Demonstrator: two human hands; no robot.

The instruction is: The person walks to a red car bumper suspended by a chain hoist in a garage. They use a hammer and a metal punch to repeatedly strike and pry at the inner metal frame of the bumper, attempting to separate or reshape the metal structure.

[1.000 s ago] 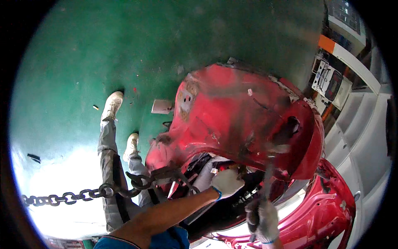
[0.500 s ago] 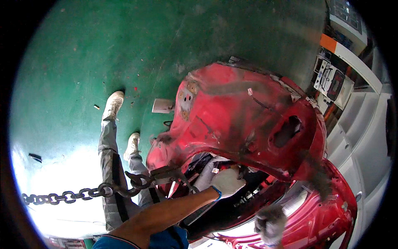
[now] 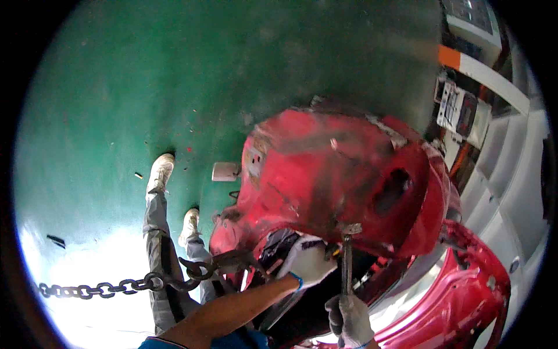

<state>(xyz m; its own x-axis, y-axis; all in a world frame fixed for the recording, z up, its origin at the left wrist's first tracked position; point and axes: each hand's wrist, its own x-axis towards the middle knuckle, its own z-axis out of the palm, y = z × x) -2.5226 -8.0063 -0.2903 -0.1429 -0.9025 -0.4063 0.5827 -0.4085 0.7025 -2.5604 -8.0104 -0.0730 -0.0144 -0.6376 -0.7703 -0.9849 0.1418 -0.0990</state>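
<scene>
In my right hand [image 3: 350, 321], gloved in white, is a hammer [image 3: 347, 264] gripped by its handle. Its head is over the lower edge of a dented, scuffed red car body panel [image 3: 302, 186]; whether it touches the metal I cannot tell. My left hand [image 3: 312, 264], also gloved, reaches into the dark opening below that edge. Its fingers are closed around a small dark object, mostly hidden by the glove and the panel. A torn hole [image 3: 394, 191] shows in the panel's right part.
A heavy chain [image 3: 110, 289] runs from the left to a hook and clamp [image 3: 232, 262] at the panel. A small open flap [image 3: 225, 171] juts out over the green floor [image 3: 145, 75]. Another red panel [image 3: 442, 302] is at lower right; a white vehicle [image 3: 505, 186] stands beyond.
My right hand has come left and the hammer, not distinguishable before, now shows over the panel edge. My left hand stays at the opening. The view has shifted slightly.
</scene>
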